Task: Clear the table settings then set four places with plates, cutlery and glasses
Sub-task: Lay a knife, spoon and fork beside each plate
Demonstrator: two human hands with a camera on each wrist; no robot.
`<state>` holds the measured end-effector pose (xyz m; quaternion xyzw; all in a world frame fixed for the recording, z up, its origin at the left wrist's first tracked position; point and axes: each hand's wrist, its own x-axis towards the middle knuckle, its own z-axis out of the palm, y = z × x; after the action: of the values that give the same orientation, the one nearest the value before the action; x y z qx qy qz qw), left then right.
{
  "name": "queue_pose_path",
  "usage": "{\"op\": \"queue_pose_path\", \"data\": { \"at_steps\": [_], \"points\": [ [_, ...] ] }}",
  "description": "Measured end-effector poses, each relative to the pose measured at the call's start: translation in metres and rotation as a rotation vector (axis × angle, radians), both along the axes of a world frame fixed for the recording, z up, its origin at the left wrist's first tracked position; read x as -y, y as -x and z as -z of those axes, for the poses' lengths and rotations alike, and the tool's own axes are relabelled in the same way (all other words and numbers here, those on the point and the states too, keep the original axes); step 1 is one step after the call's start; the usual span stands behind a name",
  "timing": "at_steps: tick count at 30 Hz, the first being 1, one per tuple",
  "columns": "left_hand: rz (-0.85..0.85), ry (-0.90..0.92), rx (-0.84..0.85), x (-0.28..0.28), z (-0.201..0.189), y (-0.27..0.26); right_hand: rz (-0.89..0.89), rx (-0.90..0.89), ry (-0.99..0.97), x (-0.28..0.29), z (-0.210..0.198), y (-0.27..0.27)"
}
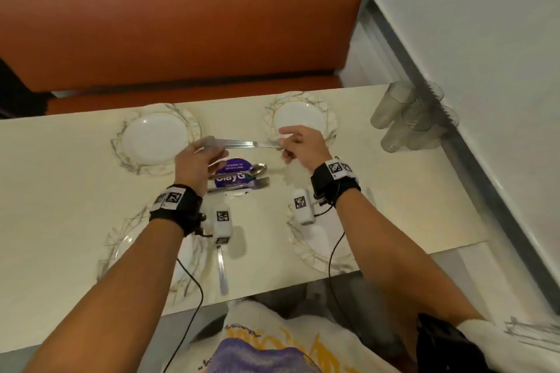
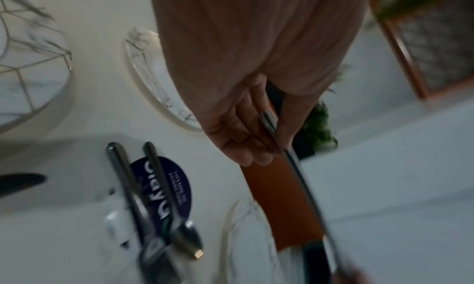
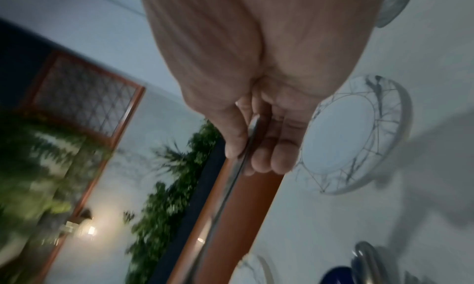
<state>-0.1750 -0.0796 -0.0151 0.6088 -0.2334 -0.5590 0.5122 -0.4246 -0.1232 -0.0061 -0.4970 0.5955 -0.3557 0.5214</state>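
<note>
Head view dim but fairly sharp – both wrist views motion-blurred, w/ edges smeared.

We see four white marble-rimmed plates (image 1: 155, 138) at the table's (image 1: 60, 179) corners, a spoon (image 1: 242, 172) and fork (image 1: 242, 185) lying side by side at centre, cutlery (image 1: 242, 145) held level above them, and clear glasses (image 1: 409, 118) clustered far right.

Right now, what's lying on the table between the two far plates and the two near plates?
In the head view, a spoon and fork lie across a purple sticker, midway between the far plates and near plates.
</note>
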Motion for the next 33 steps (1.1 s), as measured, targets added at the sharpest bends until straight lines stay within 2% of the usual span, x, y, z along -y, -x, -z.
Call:
{"op": "queue_pose_path", "data": {
  "at_steps": [2, 5, 8, 11, 14, 19, 24, 28, 33],
  "points": [
    [-0.035, 0.01, -0.065, 0.017, -0.007, -0.017, -0.124, -0.061, 0.01, -0.014, 0.002, -0.025],
    [-0.025, 0.038, -0.024, 0.032, -0.013, -0.019, -0.257, -0.181, 0.046, -0.029, 0.006, -0.062],
    [-0.02, 0.041, -0.038, 0.032, -0.014, -0.01, -0.257, -0.223, -0.002, -0.035, 0.005, -0.085],
    [0.072, 0.034, -0.004, 0.024, -0.01, 0.0, -0.219, -0.254, -0.03, -0.038, 0.007, -0.094],
    [0.146, 0.012, 0.045, 0.017, -0.002, 0.007, -0.195, -0.295, -0.028, -0.039, 0.008, -0.093],
    [0.169, -0.031, 0.073, 0.017, 0.012, 0.013, -0.236, -0.32, -0.11, -0.041, 0.008, -0.084],
    [0.19, -0.05, 0.073, 0.019, 0.016, 0.029, -0.132, -0.415, -0.042, -0.029, 0.013, -0.077],
    [0.23, -0.054, 0.103, 0.03, 0.017, 0.042, -0.16, -0.413, -0.021, -0.011, 0.018, -0.067],
    [0.245, -0.085, 0.15, 0.056, 0.023, 0.054, -0.144, -0.317, -0.113, 0.014, 0.031, -0.042]
  ]
}}
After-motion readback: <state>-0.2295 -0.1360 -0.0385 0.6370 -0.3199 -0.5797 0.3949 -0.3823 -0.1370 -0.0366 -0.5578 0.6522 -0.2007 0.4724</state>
